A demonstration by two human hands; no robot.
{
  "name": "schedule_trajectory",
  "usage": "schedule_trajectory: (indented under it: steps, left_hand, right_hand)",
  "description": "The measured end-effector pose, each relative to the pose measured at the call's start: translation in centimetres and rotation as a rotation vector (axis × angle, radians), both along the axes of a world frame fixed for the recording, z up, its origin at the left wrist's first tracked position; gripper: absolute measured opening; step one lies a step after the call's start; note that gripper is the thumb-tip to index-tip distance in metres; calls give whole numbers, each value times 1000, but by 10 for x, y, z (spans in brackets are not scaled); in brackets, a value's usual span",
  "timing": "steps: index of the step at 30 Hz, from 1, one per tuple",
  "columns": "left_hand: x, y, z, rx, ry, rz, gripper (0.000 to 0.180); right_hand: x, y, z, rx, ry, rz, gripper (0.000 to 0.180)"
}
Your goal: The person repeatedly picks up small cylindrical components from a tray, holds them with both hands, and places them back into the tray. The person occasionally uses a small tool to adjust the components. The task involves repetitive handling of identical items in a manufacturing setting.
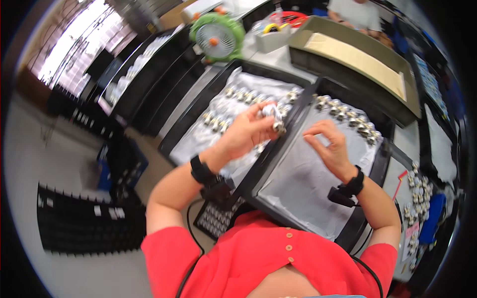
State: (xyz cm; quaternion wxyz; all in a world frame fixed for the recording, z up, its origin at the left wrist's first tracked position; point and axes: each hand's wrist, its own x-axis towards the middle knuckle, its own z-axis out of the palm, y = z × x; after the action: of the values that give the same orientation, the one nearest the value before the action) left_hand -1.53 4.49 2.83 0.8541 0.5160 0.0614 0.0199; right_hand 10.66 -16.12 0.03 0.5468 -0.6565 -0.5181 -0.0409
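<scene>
My left hand [248, 131] is closed around a few small shiny metal parts [272, 113], held above the divide between two black trays. The left tray [198, 107] is lined with clear plastic and holds several of the same silver parts [238, 94]. My right hand [330, 149] hovers over the plastic lining of the right tray [382, 159], thumb and fingers curled close together, with nothing visible in them. A row of several silver parts [348, 116] lies along that tray's far edge. Both wrists wear black bands.
A green desk fan [217, 37] stands behind the trays, next to a long shallow cardboard box [357, 54]. More small silver parts [415, 191] lie on the table at right. Black racks [79, 223] stand on the floor at left. Another person [355, 12] sits across the table.
</scene>
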Motion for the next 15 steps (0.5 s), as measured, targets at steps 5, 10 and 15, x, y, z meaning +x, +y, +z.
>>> schedule_trajectory:
  steps: [5,10,15]
  left_hand:
    - [-53,66,22,844,269,151,42]
    - [-103,97,-6,1523,509,-27,46]
    - [-110,103,-31,1647,740,-167,41]
  right_hand:
    - [-3,-9,8,-56,51,-20,5]
    - [-5,-2,4,-132,15,25,6]
    - [-7,-3,2,-167,-32,21,6]
